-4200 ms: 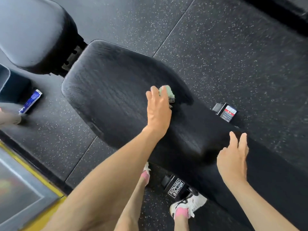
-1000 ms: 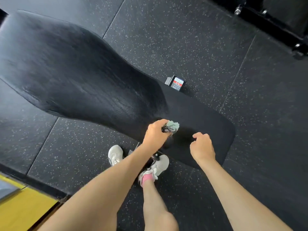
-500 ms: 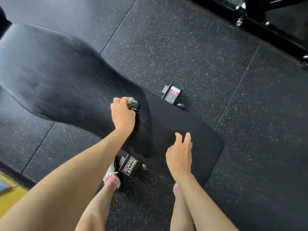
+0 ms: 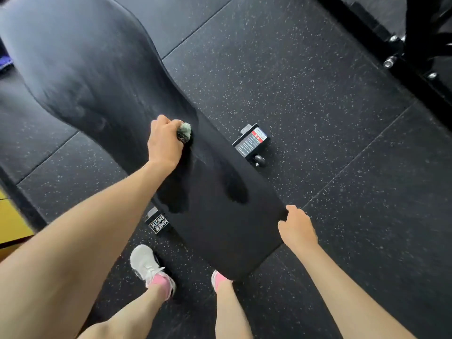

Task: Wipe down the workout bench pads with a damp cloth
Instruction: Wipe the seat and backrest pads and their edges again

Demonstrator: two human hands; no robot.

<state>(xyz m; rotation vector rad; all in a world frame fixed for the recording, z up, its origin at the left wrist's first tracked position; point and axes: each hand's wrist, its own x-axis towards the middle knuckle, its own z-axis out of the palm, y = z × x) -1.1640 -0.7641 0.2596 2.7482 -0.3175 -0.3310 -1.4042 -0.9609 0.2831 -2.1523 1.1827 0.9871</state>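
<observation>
Head view, the only one. Bench pad (image 4: pixel 97 69) crosses the frame on a diagonal: long axis from upper left to lower right, wide end at upper left, narrow squared end pointing at your feet, lower right. Speckled floor (image 4: pixel 318 118) lies beneath it.

Cloth (image 4: pixel 185 131): small pale green wad, bunched, on the pad where the wide part necks into the narrow part. Your left hand (image 4: pixel 163 143) is clenched round it, fingers curled over the top, pressing it onto the surface. Your right hand (image 4: pixel 297 228) is at the pad's lower right corner, thumb touching the edge, fingers loosely curled. Whether it grips the edge or only rests against it, you cannot tell from here.

Progress, as a judgement: wiping is under way and looks well along on this pad. Two darker patches (image 4: pixel 234 189) on the narrow part, one mid-pad and one by your left forearm, read as fresh damp marks. The wide part shows faint streaks, either wipe marks or only glare. The strip nearest your feet shows no such marks, so it is probably left to do. Sides and underside are hidden. No other pad is in frame, so you cannot judge what is left elsewhere on the bench.

Also noted: labelled frame foot (image 4: pixel 252 140) just beside the pad's far edge; white shoe (image 4: pixel 144 263) on the floor near its narrow end.
</observation>
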